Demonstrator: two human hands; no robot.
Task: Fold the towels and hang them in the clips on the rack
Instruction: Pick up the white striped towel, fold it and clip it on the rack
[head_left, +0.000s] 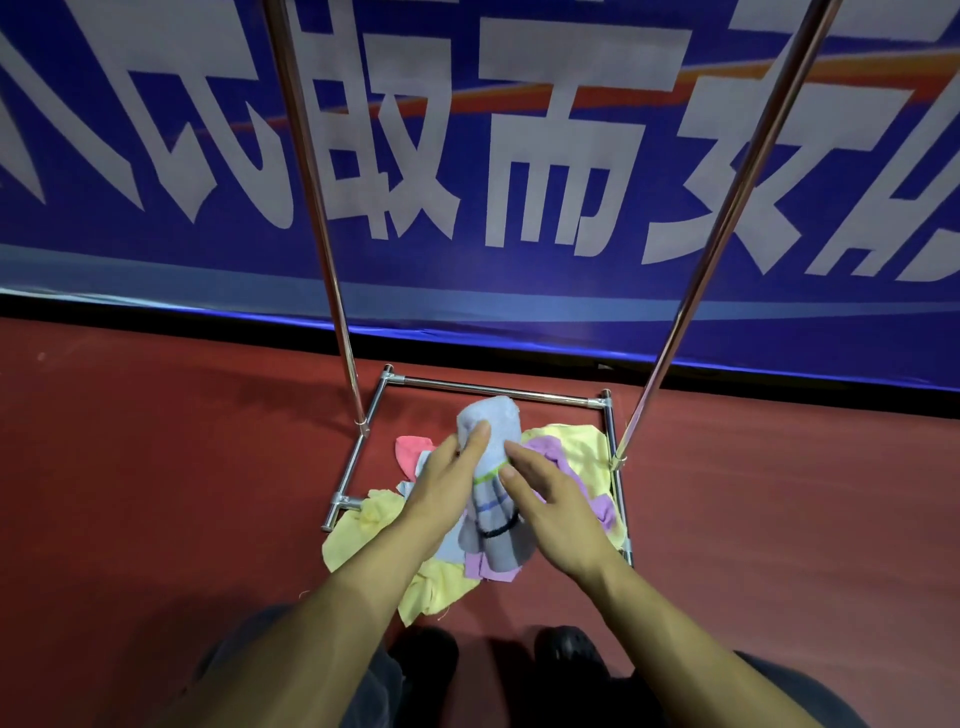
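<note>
A light blue-grey towel (493, 421) with striped ends hangs between my two hands, above a pile on the floor. My left hand (449, 473) holds its left side, fingers wrapped onto the cloth. My right hand (545, 491) pinches the towel's right edge near a green stitched line. Below lie yellow towels (363, 525), a purple towel (556, 452) and a pink towel (413, 449), heaped inside the chrome rack's base frame (498, 388). The rack's two upright poles (317, 208) rise out of view; no clips show.
A blue banner (467, 156) with large white characters stands behind the rack. Red carpet (156, 467) covers the floor all round. My dark shoes (566, 644) and trouser legs are at the bottom edge, just short of the pile.
</note>
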